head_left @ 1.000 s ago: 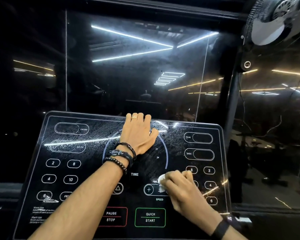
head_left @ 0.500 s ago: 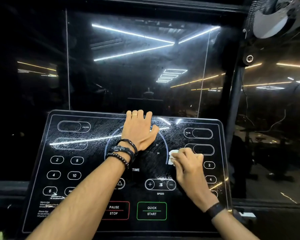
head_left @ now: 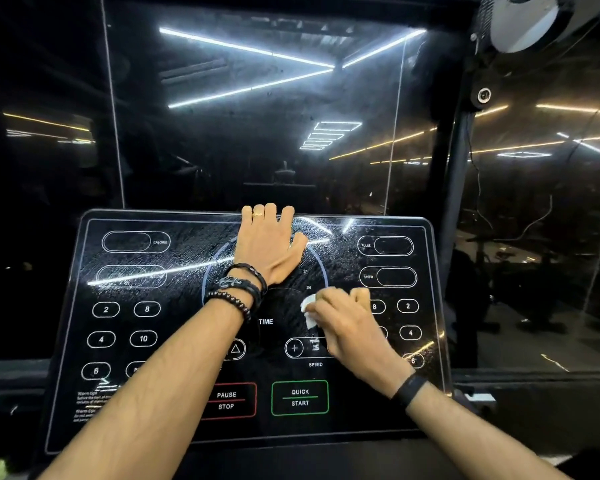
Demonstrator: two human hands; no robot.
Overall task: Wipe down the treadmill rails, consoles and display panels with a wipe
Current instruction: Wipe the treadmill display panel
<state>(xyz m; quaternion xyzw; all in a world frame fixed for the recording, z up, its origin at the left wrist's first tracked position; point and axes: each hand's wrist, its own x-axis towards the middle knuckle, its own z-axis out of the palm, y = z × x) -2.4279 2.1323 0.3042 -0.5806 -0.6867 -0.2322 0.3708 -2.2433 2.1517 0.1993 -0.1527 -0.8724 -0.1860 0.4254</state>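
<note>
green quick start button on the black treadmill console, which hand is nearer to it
Right. The right hand, holding a white wipe, sits just above and right of the green QUICK START button. The left hand rests flat near the console's top edge, farther up.

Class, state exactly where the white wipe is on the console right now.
In the head view, the wipe sits right of the console's centre, held by the right hand, just above the SPEED plus button and right of the TIME label.
</note>
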